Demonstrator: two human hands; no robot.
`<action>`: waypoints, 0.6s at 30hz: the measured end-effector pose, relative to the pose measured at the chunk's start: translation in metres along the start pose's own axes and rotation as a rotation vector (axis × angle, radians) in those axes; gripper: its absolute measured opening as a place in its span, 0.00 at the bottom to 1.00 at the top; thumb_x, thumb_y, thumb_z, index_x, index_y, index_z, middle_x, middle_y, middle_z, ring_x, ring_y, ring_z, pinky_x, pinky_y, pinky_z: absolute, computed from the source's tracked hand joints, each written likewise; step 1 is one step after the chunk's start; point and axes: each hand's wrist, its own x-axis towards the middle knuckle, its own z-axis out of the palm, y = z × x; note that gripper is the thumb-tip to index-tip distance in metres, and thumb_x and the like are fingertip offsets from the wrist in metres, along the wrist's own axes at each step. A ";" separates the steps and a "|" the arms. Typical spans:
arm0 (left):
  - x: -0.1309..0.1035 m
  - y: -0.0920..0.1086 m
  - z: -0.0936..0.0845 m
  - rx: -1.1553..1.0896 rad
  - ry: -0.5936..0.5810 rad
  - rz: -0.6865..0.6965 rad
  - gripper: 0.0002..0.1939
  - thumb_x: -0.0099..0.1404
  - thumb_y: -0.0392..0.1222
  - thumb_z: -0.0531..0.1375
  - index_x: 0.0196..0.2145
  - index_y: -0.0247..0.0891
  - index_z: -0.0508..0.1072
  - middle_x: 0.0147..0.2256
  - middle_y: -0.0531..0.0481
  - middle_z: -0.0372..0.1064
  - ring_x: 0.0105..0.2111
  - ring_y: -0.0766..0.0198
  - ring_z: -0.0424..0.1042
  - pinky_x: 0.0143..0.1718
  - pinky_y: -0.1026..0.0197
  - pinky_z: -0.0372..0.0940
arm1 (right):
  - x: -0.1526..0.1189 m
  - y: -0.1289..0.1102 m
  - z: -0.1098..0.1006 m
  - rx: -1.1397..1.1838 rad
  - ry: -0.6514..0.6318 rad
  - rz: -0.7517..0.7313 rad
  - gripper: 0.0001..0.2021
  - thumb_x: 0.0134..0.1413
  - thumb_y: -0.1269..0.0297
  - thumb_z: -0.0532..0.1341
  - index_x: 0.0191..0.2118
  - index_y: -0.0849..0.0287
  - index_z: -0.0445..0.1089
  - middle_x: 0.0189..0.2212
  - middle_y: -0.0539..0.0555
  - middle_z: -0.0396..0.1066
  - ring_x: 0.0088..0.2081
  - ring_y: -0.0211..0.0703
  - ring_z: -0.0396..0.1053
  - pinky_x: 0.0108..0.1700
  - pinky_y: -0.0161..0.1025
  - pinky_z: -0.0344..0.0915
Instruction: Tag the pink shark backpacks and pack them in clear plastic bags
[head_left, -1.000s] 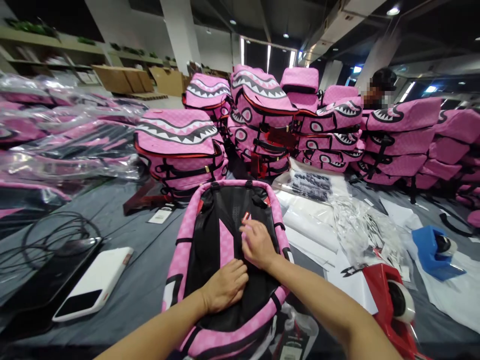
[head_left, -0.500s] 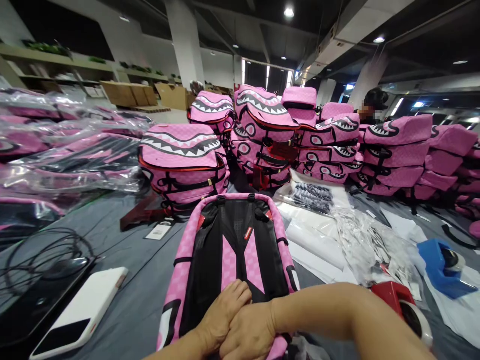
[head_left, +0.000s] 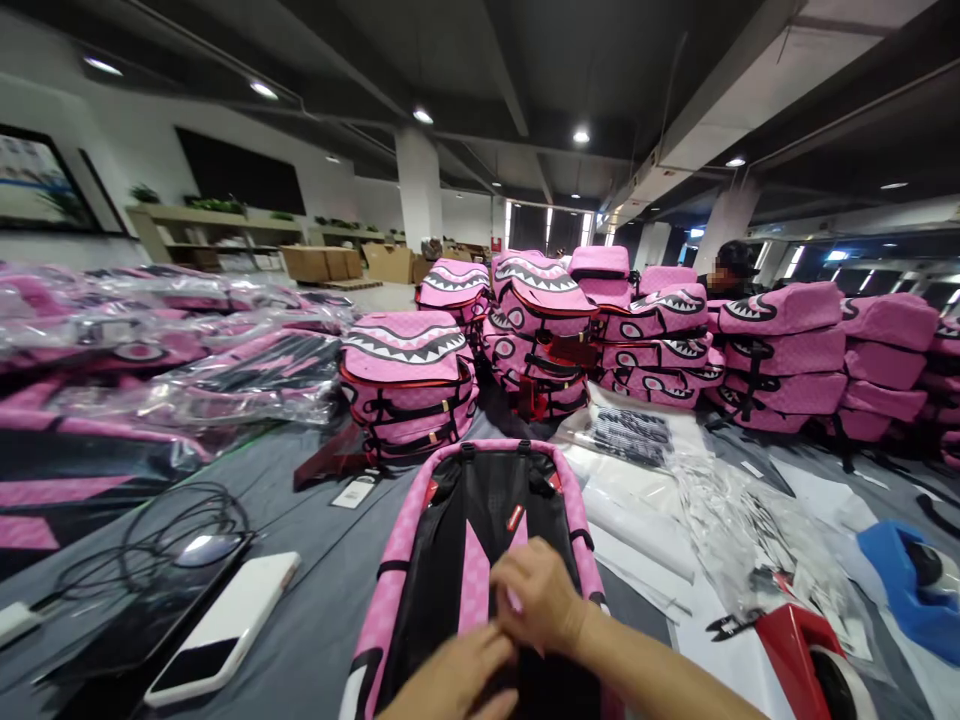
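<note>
A pink-and-black backpack (head_left: 474, 570) lies on the grey-covered counter (head_left: 322, 575) at the near middle, its black padded back facing up and its top end pointing to the far side. A small red label (head_left: 514, 517) sits on the back panel, just beyond the right hand (head_left: 541, 598). That hand is over the panel with its fingers curled in narrowly; the left hand (head_left: 459, 675), blurred, is close against it on the near left, fingers bent. Whether either one grips anything, I cannot tell.

To the left are a white power bank (head_left: 223, 630) and a tangle of black cable (head_left: 161, 540). Beyond the backpack, slightly left, stands a pink shark-mouth backpack (head_left: 406, 385), with a white tag (head_left: 355, 489) near its base. On the right lie black-tipped snips (head_left: 733, 624), a red tape dispenser (head_left: 799, 640) and, farther right, a blue tape dispenser (head_left: 904, 580).
</note>
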 end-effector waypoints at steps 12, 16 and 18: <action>0.048 -0.107 0.053 0.331 0.290 -0.559 0.55 0.62 0.72 0.49 0.63 0.12 0.61 0.65 0.17 0.54 0.67 0.33 0.55 0.65 0.35 0.56 | 0.027 0.051 0.031 -0.129 -0.197 0.539 0.28 0.65 0.56 0.60 0.68 0.51 0.61 0.70 0.60 0.56 0.71 0.57 0.51 0.70 0.57 0.50; 0.034 -0.111 0.049 0.364 0.266 -0.519 0.49 0.64 0.69 0.49 0.64 0.18 0.62 0.66 0.22 0.55 0.67 0.38 0.56 0.65 0.39 0.57 | 0.026 0.045 0.023 -0.094 -0.317 0.601 0.31 0.67 0.49 0.58 0.70 0.56 0.58 0.72 0.64 0.44 0.73 0.59 0.44 0.71 0.60 0.43; 0.032 -0.112 0.036 0.387 0.268 -0.478 0.41 0.66 0.65 0.50 0.64 0.29 0.65 0.63 0.30 0.64 0.66 0.43 0.61 0.64 0.43 0.59 | 0.023 0.041 0.022 -0.065 -0.349 0.616 0.32 0.68 0.49 0.57 0.70 0.58 0.56 0.72 0.65 0.41 0.73 0.59 0.42 0.71 0.60 0.42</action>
